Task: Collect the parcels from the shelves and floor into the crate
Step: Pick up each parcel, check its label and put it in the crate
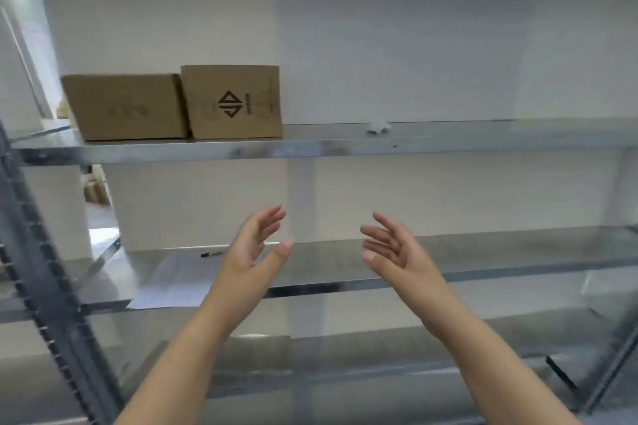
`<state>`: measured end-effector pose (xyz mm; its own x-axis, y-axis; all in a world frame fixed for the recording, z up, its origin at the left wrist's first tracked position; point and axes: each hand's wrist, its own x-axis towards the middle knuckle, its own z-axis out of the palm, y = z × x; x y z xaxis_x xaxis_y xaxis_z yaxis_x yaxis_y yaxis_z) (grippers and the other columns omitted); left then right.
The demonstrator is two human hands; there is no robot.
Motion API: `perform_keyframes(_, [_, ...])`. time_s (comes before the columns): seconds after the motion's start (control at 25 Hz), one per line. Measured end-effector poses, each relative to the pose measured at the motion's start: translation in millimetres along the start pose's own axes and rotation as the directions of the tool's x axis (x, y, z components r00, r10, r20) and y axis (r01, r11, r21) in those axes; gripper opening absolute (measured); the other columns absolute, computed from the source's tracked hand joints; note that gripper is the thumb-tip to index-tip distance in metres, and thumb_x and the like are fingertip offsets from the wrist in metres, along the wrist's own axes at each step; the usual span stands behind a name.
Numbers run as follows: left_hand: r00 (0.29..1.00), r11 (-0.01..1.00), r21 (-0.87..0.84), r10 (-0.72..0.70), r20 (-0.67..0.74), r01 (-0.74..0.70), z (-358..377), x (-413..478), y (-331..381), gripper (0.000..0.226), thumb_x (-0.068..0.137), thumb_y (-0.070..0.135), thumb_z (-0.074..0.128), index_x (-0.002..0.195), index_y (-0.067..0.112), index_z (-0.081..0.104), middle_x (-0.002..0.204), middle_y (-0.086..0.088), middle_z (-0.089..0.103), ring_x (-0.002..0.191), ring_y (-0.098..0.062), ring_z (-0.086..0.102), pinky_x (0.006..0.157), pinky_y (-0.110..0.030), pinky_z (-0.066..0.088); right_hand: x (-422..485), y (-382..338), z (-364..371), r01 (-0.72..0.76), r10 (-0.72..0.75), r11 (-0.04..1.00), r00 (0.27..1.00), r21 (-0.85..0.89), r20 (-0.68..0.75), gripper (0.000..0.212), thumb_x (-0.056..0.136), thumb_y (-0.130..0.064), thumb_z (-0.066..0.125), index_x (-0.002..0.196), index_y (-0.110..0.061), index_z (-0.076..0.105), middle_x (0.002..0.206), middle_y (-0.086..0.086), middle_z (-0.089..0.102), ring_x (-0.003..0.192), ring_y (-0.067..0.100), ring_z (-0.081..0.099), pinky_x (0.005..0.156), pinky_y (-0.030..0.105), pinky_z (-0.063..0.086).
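Below, left hand (257,245) and right hand (393,248) were apart, palms facing, fingers spread wide, holding nothing | plain parcel (126,107) and logo-printed parcel (234,102) stood side by side on upper shelf (448,141), at left.

Storeroom: metal racking (345,145) holding cardboard parcels (234,103).

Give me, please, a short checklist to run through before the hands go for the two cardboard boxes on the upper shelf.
1. Left hand free: ok, open, holding nothing.
2. Right hand free: ok, open, holding nothing.
3. Plain box and logo box standing on the upper shelf: ok, side by side.
4. Hands at the boxes: not ok, both lower and to the right.
5. Crate within reach: cannot tell, not in view.
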<state>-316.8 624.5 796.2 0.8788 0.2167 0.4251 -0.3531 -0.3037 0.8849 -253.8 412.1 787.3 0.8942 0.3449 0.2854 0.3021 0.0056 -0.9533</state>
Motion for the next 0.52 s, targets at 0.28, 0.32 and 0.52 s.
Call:
perform_keyframes(0.28, [0.984, 0.996, -0.092, 0.032, 0.176, -0.016, 190.1, 24.4, 30.5, 0.039, 0.092, 0.017, 0.056, 0.124, 0.037, 0.046, 0.131, 0.015, 0.053, 0.124, 0.001, 0.048, 0.112, -0.035, 0.036, -40.9, 5.6, -187.4, -0.004, -0.018, 0.995, 0.977, -0.102, -0.214, 0.052, 0.089, -0.01, 0.06, 0.13, -0.034, 0.038, 0.129, -0.007, 0.054, 0.119, 0.008, 0.053, 0.099, 0.025, 0.043])
perform_keyframes(0.32, [0.98, 0.994, -0.107, 0.042, 0.195, -0.021, 214.4, 27.8, 34.2, 0.039, 0.092, 0.016, 0.056, 0.125, 0.035, 0.046, 0.131, 0.014, 0.053, 0.123, -0.001, 0.049, 0.112, -0.036, 0.036, -47.3, 7.1, -209.2, -0.009, -0.02, 0.993, 0.971, -0.118, -0.238, 0.052, 0.089, -0.012, 0.06, 0.13, -0.034, 0.038, 0.129, -0.007, 0.054, 0.119, 0.007, 0.053, 0.099, 0.026, 0.043])
perform_keyframes(0.52, [0.936, 0.984, -0.175, 0.089, 0.34, -0.029, 318.9, 48.2, 46.7, 0.036, 0.093, 0.015, 0.056, 0.12, 0.036, 0.047, 0.129, 0.01, 0.055, 0.123, -0.01, 0.051, 0.111, -0.043, 0.037, -64.9, 12.3, -300.6, -0.067, -0.009, 0.983, 0.913, -0.173, -0.408, 0.056, 0.089, -0.013, 0.06, 0.137, -0.028, 0.036, 0.13, -0.005, 0.053, 0.119, 0.009, 0.052, 0.102, 0.03, 0.043])
